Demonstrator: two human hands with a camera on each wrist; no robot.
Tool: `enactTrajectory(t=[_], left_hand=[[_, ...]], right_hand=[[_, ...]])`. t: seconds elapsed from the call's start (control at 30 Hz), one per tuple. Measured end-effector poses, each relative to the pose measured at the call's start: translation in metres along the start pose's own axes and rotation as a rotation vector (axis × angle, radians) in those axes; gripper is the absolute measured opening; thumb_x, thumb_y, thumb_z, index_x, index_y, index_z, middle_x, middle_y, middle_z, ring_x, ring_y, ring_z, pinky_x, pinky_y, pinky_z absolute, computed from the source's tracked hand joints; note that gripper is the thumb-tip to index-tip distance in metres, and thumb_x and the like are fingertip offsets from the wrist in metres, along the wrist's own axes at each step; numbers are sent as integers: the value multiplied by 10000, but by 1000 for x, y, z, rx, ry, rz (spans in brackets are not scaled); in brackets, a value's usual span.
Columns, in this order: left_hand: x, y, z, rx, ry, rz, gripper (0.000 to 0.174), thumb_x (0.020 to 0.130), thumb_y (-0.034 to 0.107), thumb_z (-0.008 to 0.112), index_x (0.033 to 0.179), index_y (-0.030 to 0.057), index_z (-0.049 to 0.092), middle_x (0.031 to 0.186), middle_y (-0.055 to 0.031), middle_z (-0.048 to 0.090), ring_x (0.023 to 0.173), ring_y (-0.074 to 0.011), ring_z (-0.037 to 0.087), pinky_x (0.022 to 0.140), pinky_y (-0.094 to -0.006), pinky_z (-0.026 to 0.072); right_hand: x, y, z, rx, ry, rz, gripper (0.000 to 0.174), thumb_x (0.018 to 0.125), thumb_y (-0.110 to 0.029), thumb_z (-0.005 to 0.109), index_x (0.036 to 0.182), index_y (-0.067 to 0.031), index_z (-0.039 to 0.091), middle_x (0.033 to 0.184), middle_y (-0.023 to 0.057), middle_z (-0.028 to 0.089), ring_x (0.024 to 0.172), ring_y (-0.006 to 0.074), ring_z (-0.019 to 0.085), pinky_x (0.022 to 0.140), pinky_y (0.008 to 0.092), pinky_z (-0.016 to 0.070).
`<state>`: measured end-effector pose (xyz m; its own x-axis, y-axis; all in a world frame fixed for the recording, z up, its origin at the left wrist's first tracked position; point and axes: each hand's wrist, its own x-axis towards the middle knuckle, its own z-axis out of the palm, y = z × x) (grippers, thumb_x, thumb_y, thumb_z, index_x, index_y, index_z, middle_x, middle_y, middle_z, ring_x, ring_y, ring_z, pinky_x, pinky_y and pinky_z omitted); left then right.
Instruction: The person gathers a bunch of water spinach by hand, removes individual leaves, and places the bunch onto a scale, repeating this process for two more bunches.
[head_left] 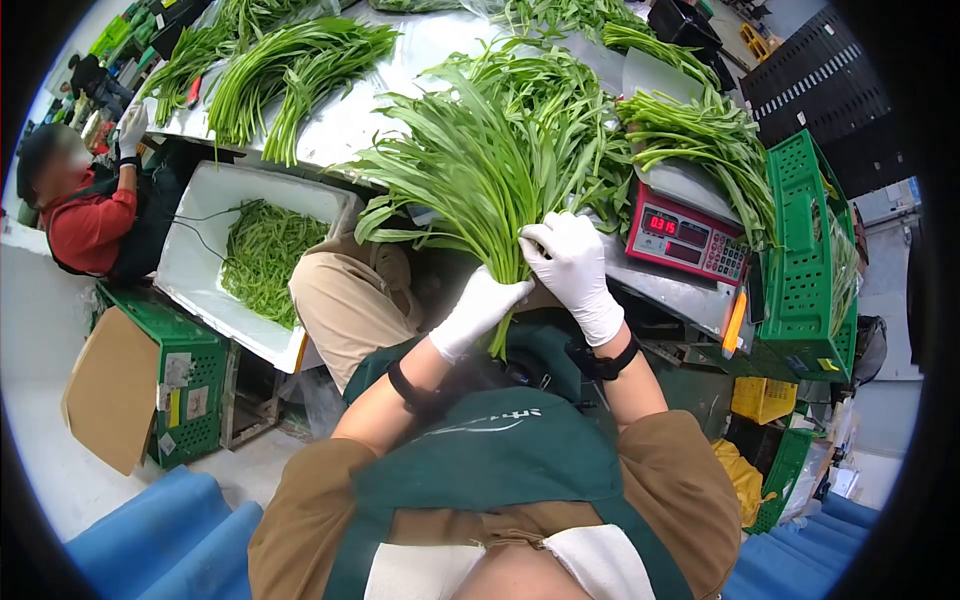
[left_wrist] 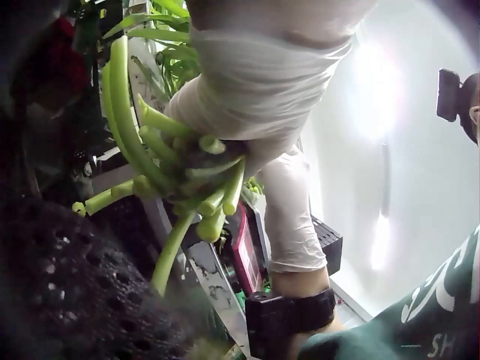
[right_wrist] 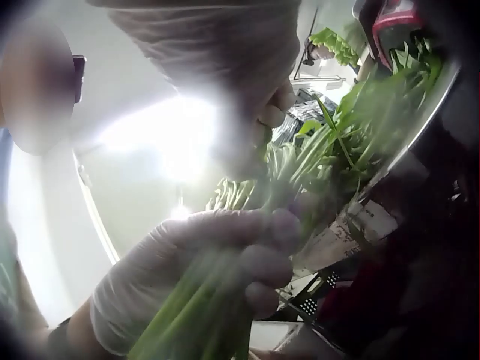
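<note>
A leafy green bunch (head_left: 480,190) stands fanned out above the lap in the head view. The gloved left hand (head_left: 482,312) grips its stems low down, with cut stem ends (left_wrist: 214,199) poking out below the fist in the left wrist view. Just above and to the right, the gloved right hand (head_left: 572,262) has bent fingers at the side of the stems, pinching some of them. In the right wrist view the left hand (right_wrist: 202,277) wraps the stems, while the right hand (right_wrist: 225,67) is partly blurred close to the lens.
A red scale (head_left: 688,232) reading 0.315 bears more greens on the right, beside a green crate (head_left: 800,300). Bundles (head_left: 300,75) lie on the metal table. At left stand a white foam box (head_left: 190,240) of loose greens and a person in red (head_left: 90,215).
</note>
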<state>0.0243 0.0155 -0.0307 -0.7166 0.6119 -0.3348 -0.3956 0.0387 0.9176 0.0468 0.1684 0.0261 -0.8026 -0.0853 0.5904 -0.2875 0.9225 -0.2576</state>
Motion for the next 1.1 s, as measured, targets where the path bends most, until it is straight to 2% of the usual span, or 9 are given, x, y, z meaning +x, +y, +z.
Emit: enactTrajectory(t=[0.13,0.23,0.47,0.6,0.67,0.73,0.8,0.87,1.1], left_hand=[[-2,0,4,62,-16,-16,171,848,143,688,952,28,615,768,-26,618,672,-110,590,614,-271,491],[3,-9,-3,40,-69,-30,169,849,127,677,975,28,623,817,-29,627,722,-112,599,653,-276,496],[1,-2,3,-209,-148,-51,158,847,49,669,1000,29,634,883,-49,655,772,-127,629,690,-278,520],[-12,9,-25,455,-153,797,176,857,82,661,1024,28,649,940,-55,673,830,-139,647,721,-287,519],[-23,6,-26,465,-114,754,219,860,107,663,1061,20,653,981,-69,685,877,-159,652,753,-305,514],[-20,8,-14,49,-66,185,279,854,131,672,1101,4,651,1019,-87,698,938,-185,653,806,-321,507],[-16,7,-13,212,23,86,308,859,156,683,1121,2,637,1047,-124,697,962,-207,652,835,-337,499],[-15,6,-15,218,49,210,235,841,123,673,1050,18,649,947,-61,693,846,-153,640,764,-305,505],[-34,30,-17,239,-64,211,266,870,150,682,1104,26,654,958,-70,689,889,-156,627,784,-302,500]], right_hand=[[5,-4,0,502,134,470,89,812,4,614,812,-83,628,696,1,487,622,119,500,611,252,419],[28,-14,-39,953,775,748,63,917,-49,501,939,-36,558,870,7,493,663,83,452,575,245,414],[30,-149,-17,631,-602,-433,254,805,-223,700,1016,-81,695,1035,113,678,885,283,646,775,380,487],[28,-107,-32,799,-188,-265,118,822,-151,682,916,-83,708,907,75,693,839,259,662,758,372,494],[13,-82,-32,834,-149,152,67,792,-82,693,852,-56,708,863,88,694,818,280,662,747,359,516],[-2,-58,-32,422,10,113,34,763,-50,703,775,-72,679,754,68,651,676,261,610,628,351,475],[-25,-37,-42,176,-159,124,66,827,-98,682,782,-50,689,707,67,647,643,243,597,610,335,456],[-56,-18,-35,336,-423,498,151,882,-164,646,849,-28,702,760,90,667,705,265,635,663,343,494],[-47,-16,-14,393,-326,254,254,909,-139,566,1127,-29,635,1089,172,652,1002,369,608,865,426,489]])
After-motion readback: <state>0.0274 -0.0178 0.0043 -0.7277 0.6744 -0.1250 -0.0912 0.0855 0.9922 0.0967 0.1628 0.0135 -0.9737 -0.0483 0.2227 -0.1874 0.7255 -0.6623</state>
